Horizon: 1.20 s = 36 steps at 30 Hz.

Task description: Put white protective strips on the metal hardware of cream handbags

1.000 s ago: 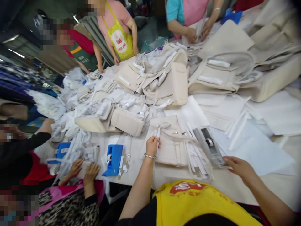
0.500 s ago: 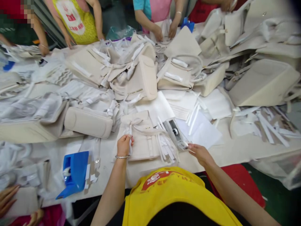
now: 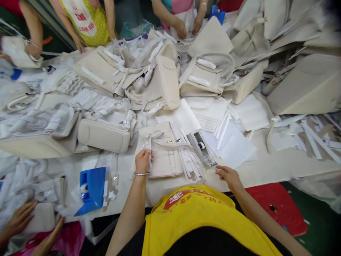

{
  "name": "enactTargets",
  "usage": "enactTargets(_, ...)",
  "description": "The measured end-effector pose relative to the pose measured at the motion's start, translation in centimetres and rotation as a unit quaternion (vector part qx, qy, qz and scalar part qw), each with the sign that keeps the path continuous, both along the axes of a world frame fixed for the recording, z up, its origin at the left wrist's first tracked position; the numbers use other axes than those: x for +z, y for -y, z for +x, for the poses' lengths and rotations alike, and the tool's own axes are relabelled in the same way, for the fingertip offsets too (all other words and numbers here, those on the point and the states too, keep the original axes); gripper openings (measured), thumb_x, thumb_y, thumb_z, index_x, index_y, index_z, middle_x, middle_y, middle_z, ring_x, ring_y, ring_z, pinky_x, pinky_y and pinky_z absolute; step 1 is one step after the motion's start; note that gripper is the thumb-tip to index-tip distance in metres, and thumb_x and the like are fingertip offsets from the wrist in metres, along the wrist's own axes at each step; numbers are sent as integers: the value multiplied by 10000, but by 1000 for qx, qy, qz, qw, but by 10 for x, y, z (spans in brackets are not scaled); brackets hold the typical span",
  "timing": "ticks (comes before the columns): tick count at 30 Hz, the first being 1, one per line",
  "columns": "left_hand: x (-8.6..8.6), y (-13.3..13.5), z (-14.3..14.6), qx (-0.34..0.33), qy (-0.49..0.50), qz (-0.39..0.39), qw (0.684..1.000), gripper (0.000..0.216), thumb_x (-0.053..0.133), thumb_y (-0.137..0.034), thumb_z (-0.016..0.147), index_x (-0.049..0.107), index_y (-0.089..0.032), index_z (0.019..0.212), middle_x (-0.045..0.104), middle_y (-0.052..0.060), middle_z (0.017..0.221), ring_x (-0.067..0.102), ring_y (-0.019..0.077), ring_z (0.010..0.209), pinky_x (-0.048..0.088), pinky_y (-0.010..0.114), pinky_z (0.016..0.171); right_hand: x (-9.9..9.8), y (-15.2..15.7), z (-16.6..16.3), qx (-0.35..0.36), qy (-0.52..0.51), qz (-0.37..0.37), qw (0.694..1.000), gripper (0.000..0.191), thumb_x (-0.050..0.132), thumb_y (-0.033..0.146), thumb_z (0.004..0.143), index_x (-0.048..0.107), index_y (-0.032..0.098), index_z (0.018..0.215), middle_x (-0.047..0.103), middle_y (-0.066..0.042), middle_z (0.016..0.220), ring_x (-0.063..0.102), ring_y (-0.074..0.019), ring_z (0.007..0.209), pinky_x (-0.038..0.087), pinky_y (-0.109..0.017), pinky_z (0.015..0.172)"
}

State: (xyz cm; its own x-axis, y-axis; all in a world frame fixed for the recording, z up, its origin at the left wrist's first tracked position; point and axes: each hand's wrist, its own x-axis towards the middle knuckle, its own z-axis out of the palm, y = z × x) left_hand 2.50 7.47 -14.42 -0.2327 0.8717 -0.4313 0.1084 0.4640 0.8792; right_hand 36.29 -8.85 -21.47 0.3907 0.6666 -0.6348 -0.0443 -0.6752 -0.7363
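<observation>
Head view. Left hand, silver bangle at the wrist: grip pinched on a white paper-wrapped strap of a flat cream leather handbag. The bag lies on the white-covered worktop, directly before the person in the yellow apron. Right hand: grip released, fingers loosely extended, holding nothing, at the near worktop edge just beside a clear plastic tape dispenser. Loose white paper strips fan out between bag and dispenser. Left of the bag: blue plastic tape dispenser. Beyond: white paper sheets, a cream oblong pouch, heaped cream bags. Co-workers' hands at the far and near-left edges.
</observation>
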Motion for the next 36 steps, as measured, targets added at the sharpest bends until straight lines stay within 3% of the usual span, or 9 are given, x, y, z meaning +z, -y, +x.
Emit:
enactTargets(4, 2, 4, -1, -4, -12, 11, 1000, 222, 490, -343, 657, 519, -124, 682, 503, -37, 498, 405, 45, 359, 307, 169, 375, -16, 15, 23, 158, 240, 0, 958, 223, 523, 380, 566, 621, 199, 654, 614, -51, 692, 527, -211, 659, 389, -322, 610)
enactTargets(7, 8, 6, -1, -21, -60, 27, 998, 200, 449, -328, 687, 508, -138, 660, 502, -37, 499, 417, 53, 374, 327, 176, 399, -9, 14, 29, 206, 173, -52, 962, 195, 575, 382, 512, 615, 214, 603, 591, -32, 574, 503, -199, 552, 366, -305, 519)
enactTargets(11, 22, 10, 5, -62, -226, 72, 970, 216, 383, -305, 746, 498, -162, 631, 518, -28, 516, 455, 63, 436, 338, 184, 470, 54, -29, -15, 188, -81, -53, 977, 298, 647, 410, 530, 610, 153, 678, 539, -23, 539, 367, -101, 410, 254, -237, 403)
enactTargets(14, 29, 15, 9, -101, -412, 114, 899, 233, 357, -277, 780, 512, -167, 644, 550, 8, 569, 481, 91, 517, 309, 214, 508, 109, -85, -85, 183, -162, 64, 968, 289, 657, 386, 557, 581, 136, 681, 508, -5, 539, 327, -69, 417, 203, -211, 399)
enactTargets(17, 29, 21, 10, -143, -540, 147, 816, 254, 317, -253, 812, 519, -165, 684, 570, 43, 642, 502, 120, 588, 287, 246, 529, 136, -137, -156, 232, -176, 142, 946, 266, 629, 384, 583, 556, 132, 628, 502, 6, 518, 308, -54, 395, 183, -203, 389)
enactTargets(23, 17, 28, 0, -180, -611, 182, 749, 241, 291, -241, 837, 504, -171, 749, 549, 45, 660, 492, 139, 584, 269, 274, 523, 116, -188, -232, 326, -35, 191, 925, 259, 570, 380, 598, 531, 140, 511, 504, 9, 469, 356, -67, 405, 252, -202, 412)
enactTargets(27, 14, 32, -4, -172, -624, 208, 734, 223, 290, -214, 836, 485, -176, 734, 520, 36, 638, 483, 144, 586, 271, 288, 530, 92, -194, -238, 346, 52, 175, 920, 260, 531, 379, 618, 534, 149, 498, 510, 6, 450, 389, -81, 413, 279, -207, 429)
enactTargets(32, 11, 35, -4, -165, -625, 226, 729, 200, 320, -207, 828, 488, -164, 731, 507, 36, 625, 484, 143, 581, 285, 293, 530, 80, -193, -238, 356, 51, 138, 923, 249, 522, 377, 599, 534, 146, 507, 518, 1, 455, 373, -80, 374, 270, -213, 389)
enactTargets(36, 7, 38, -4, -153, -624, 230, 731, 209, 327, -171, 822, 492, -130, 944, 520, 36, 612, 494, 137, 575, 298, 281, 536, 79, -194, -243, 348, 26, 100, 932, 196, 527, 325, 573, 499, 149, 490, 446, 30, 386, 337, -72, 334, 230, -202, 342)
